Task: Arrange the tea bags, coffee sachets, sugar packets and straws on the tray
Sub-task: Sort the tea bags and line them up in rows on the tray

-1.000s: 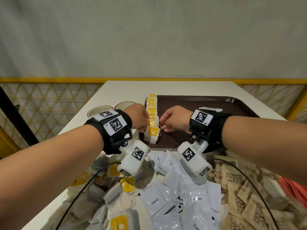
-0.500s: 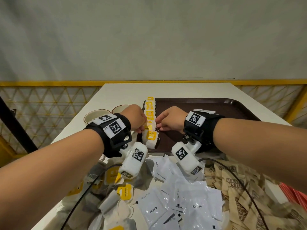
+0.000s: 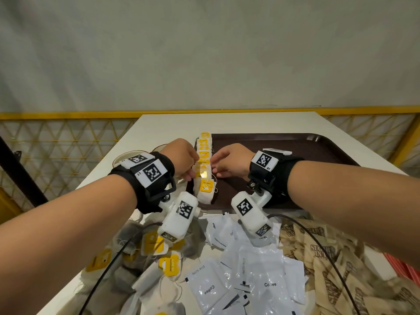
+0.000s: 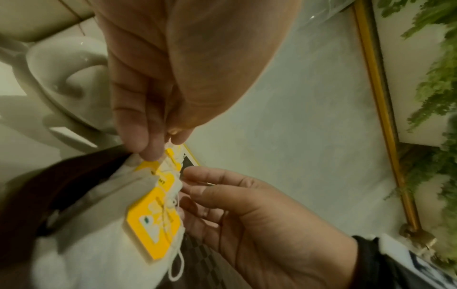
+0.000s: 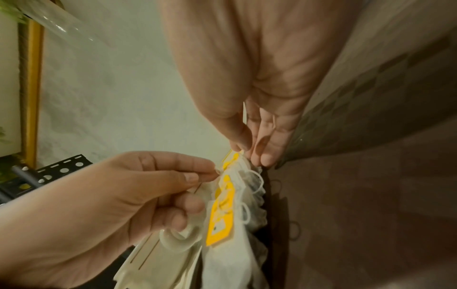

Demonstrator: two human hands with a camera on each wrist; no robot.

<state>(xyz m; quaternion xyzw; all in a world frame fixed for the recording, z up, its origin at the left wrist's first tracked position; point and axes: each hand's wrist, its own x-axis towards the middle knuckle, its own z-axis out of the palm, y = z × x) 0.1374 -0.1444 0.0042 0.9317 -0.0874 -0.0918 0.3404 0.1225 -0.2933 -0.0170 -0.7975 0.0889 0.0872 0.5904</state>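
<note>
At centre frame, your left hand (image 3: 181, 159) pinches a yellow tag in the row of tea bags (image 3: 204, 169) along the left edge of the tray (image 3: 318, 146); your right hand (image 3: 229, 163) pinches the row's right side.

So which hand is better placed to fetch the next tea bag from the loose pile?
Probably the left hand: the loose tea bags lie under its forearm, while coffee sachets lie under the right.
</note>
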